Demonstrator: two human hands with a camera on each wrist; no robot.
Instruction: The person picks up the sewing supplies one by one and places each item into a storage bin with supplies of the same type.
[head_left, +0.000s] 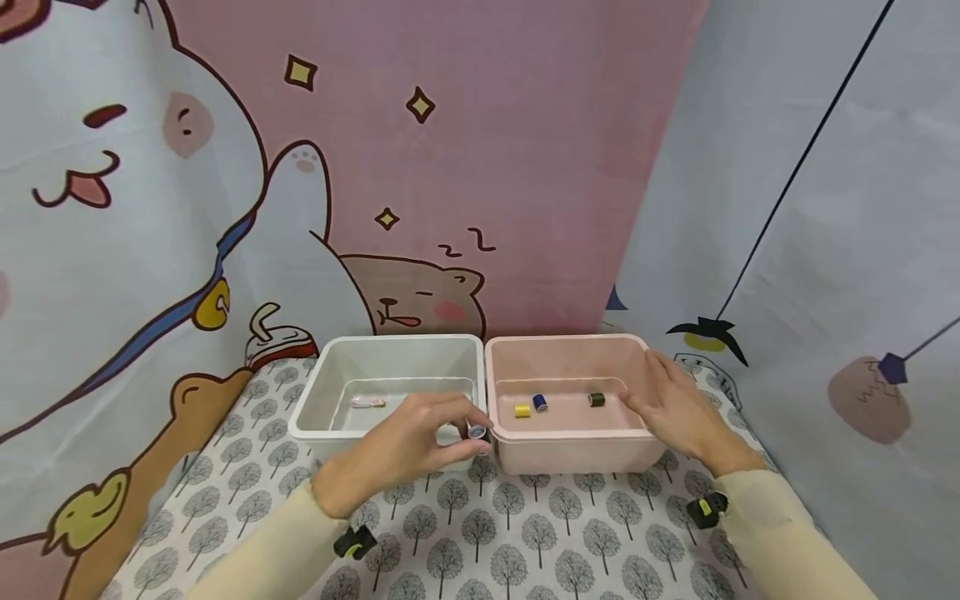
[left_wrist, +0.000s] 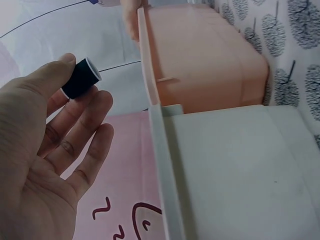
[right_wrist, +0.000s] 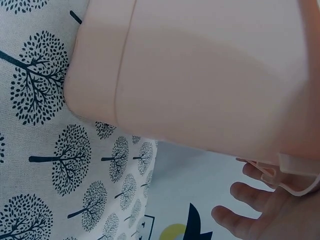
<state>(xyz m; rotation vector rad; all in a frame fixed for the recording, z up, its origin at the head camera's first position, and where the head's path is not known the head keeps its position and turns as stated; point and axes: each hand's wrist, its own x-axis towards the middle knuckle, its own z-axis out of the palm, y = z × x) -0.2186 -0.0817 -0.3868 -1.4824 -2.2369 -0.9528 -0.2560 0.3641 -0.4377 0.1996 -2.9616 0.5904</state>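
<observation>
My left hand (head_left: 408, 437) pinches a dark thread spool (left_wrist: 81, 80) with white ends between thumb and fingertips. It is over the front rims where the white bin (head_left: 390, 338) and the pink bin (head_left: 573, 456) meet. Inside the pink bin lie a yellow spool (head_left: 522, 411), a blue spool (head_left: 540, 403) and a dark green spool (head_left: 596, 400). At the pink bin's right rim, my right hand (head_left: 678, 412) grips the side, thumb on the inner side and fingers outside. In the right wrist view, the bin wall hides part of that hand.
A small pale object with coloured marks (head_left: 367, 402) lies in the white bin. Both bins stand side by side on a tree-print cloth (head_left: 480, 529). Behind them hangs a cartoon-print curtain (head_left: 540, 167), close to the bins' back edges.
</observation>
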